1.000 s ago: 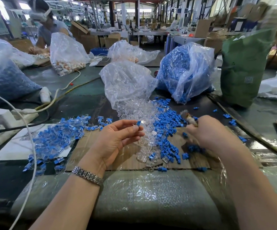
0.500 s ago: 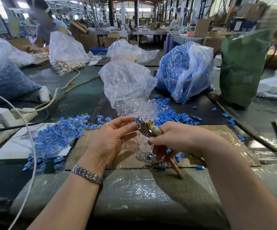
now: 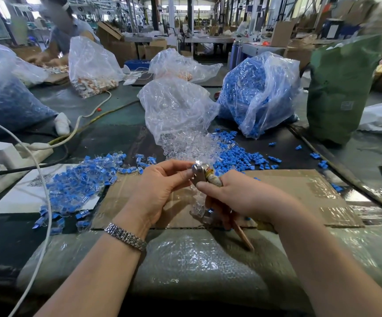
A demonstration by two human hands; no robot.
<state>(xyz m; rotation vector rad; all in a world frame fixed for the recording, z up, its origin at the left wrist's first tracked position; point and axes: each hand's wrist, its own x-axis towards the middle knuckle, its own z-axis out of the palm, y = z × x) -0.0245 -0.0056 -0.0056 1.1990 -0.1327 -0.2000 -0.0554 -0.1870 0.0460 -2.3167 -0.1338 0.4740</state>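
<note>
My right hand grips a pair of pliers with a metal head and a wooden-looking handle that sticks out below the fist. My left hand pinches a small clear and blue plastic piece at its fingertips, right against the pliers' jaws. Both hands hover over a taped cardboard sheet. A pile of clear plastic pieces spills from a clear bag just beyond. Loose blue pieces lie to its right, and assembled blue-and-clear pieces are heaped at the left.
A bag of blue parts and a green sack stand at the back right. A white power strip with cables lies at the left. Another person works at the far left. Bubble wrap covers the near table edge.
My right hand swung in from the right with the pliers and met my left hand's fingertips. The left hand stayed nearly in place, holding its piece at the jaws.
</note>
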